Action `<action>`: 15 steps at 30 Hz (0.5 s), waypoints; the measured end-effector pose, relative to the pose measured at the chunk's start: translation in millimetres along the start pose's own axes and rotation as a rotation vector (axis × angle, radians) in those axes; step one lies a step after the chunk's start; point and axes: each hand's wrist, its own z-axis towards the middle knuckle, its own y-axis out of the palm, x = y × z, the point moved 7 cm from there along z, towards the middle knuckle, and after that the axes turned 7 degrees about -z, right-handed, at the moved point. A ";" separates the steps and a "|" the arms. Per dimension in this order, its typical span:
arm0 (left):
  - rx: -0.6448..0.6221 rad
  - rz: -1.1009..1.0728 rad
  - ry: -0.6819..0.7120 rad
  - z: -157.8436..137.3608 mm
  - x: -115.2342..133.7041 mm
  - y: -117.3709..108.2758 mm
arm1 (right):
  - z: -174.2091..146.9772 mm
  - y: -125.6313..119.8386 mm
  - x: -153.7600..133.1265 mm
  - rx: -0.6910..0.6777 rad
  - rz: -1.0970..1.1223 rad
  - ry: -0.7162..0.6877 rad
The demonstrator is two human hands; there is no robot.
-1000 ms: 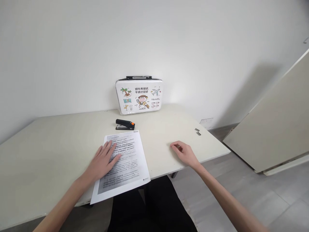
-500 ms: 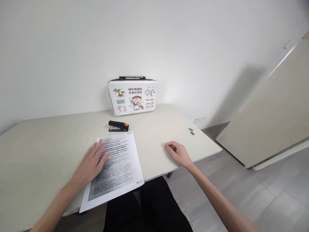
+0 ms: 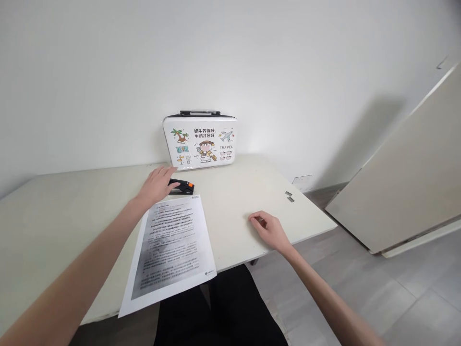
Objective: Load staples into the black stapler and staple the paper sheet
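My left hand (image 3: 157,185) reaches over the left end of a black stapler (image 3: 186,187) with an orange patch. Its fingers are stretched out and its thumb lies across the stapler's near side; whether they touch it I cannot tell. The hand hides the stapler's left part. Just in front lies a printed sheet of paper (image 3: 173,240), its lower edge jutting past the table edge. Toward the right, my right hand (image 3: 267,229) rests on the table, loosely curled with thumb and forefinger together. Nothing shows in it.
A white case (image 3: 200,144) with cartoon prints stands against the wall at the back of the table (image 3: 65,216). Two small strips of staples (image 3: 289,196) lie near the right edge. Beyond the grey floor, a pale panel (image 3: 396,192) leans at the right.
My left hand has lifted off the paper and moved forward to the stapler. My right hand has stayed in place. The view has shifted slightly.
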 end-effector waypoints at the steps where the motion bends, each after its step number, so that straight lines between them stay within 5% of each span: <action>1: -0.059 0.024 0.008 5.0 -2.1 4.1 | -0.1 0.0 -0.1 0.001 -0.001 -0.002; 5: -0.227 0.080 0.028 13.1 -3.7 18.2 | -0.6 -0.4 -1.7 0.002 -0.005 -0.009; 15: -0.166 0.077 0.060 -1.0 11.5 -9.3 | 0.1 0.6 -3.6 0.013 -0.011 -0.047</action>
